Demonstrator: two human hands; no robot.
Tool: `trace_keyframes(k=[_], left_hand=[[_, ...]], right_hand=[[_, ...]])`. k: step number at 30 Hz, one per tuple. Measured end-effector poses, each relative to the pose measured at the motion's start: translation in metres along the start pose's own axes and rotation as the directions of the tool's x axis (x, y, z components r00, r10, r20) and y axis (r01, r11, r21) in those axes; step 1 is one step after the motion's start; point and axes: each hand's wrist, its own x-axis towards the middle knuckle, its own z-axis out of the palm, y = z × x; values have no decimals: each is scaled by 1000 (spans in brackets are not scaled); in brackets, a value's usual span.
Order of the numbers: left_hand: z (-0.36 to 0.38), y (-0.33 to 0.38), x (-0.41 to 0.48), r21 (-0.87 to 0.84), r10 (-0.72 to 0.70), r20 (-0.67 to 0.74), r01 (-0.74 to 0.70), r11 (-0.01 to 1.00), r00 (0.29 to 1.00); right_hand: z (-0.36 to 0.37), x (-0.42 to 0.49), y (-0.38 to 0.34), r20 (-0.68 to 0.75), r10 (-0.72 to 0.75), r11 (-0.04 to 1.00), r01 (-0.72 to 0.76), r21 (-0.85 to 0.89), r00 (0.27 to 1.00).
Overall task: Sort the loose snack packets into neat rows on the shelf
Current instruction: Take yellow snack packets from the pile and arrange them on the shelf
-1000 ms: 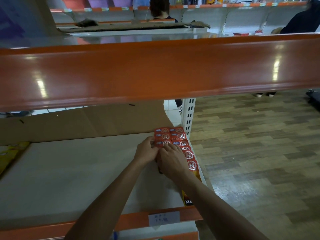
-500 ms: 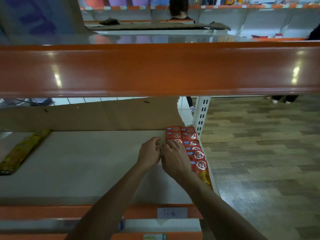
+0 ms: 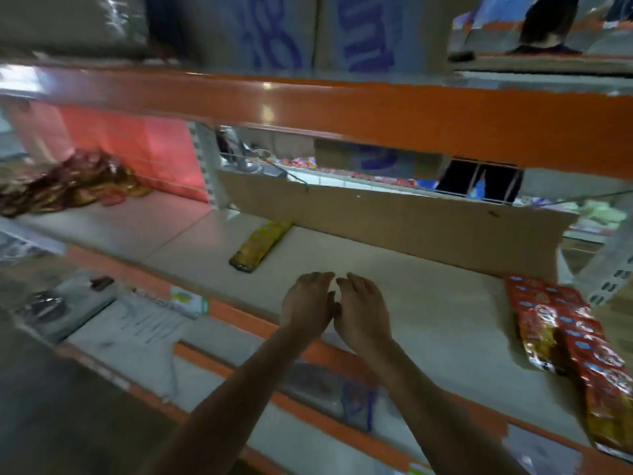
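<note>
My left hand (image 3: pixel 310 305) and right hand (image 3: pixel 363 311) hover over the shelf (image 3: pixel 428 303), fingers loose, holding nothing; red packets (image 3: pixel 561 323) rowed at right, blurry pile (image 3: pixel 68 181) far left, possibly snacks.

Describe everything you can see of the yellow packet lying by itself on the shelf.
The yellow packet is a long, narrow pouch of glossy film, yellow with darker print too blurred to read and a dark near end. It lies flat on the pale shelf, angled diagonally, its far end at the foot of the cardboard backing; whether they touch is unclear. Nothing lies on it. The left hand and right hand hover nearer the camera, apart from it.
</note>
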Motion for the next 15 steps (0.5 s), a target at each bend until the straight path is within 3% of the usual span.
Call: trace_keyframes(k=[9,15], left_hand=[[-101,-198,-48,163,-106,-179,136,977,978],[-136,-297,-63,145,-233,-256,276,950,938]], right_hand=[[92,55,-188,15,-157,984,155,85,988],[128,92,-286,81,-267,963,264,47,960]])
